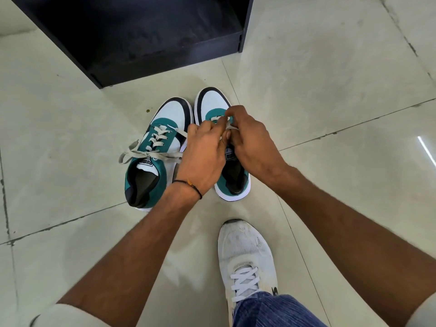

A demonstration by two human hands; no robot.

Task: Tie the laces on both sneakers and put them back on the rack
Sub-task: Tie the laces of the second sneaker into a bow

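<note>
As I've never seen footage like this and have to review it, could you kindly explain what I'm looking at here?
There is no machine here. A person wears a single camera on the head, and it looks down at their own arms. The left hand, with a dark thread round its wrist, and the right hand both pinch the laces of a teal, white and black sneaker standing on the tiled floor. The other sneaker stands beside it, and its laces appear to be already tied in a bow. The black rack stands just beyond them. The white shoe at the bottom is on the person's own foot.
</note>
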